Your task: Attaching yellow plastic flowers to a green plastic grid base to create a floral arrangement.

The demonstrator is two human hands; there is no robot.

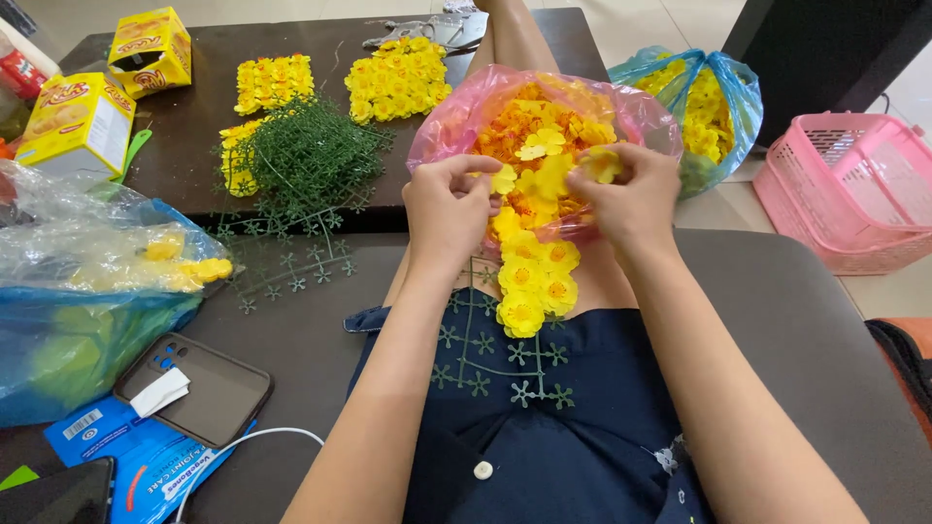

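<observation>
From my remote seat, the dark surface (291, 340) fills most of the view, and on it lie a heap of green plastic grid frames (306, 155), two finished pads of yellow flowers (398, 78) and a blue bag (68, 330) at the left. A pink basket (854, 189) stands on the floor to the right. On the lap rests a pink bag (456, 121) of loose orange and yellow blossoms, and just below it a green grid strip (495, 354) lies across the dark shirt, its upper end already covered with yellow blossoms (529, 281) while the lower studs stand bare.

The left hand (449, 209) has its grip closed to a pinch on a small yellow petal piece (504, 180) at the bag's mouth. The right hand (631, 199) pinches another yellow flower (602, 163), fingertips nearly shut around it. Both pieces are held just above the strip's filled end.

I judge the step in hand to be seating blossoms onto the strip, with roughly the upper part done. The next move, as I read it, calls for bringing a flower's centre hole down squarely onto the nearest bare stud and pressing, while the other hand steadies the strip.
</observation>
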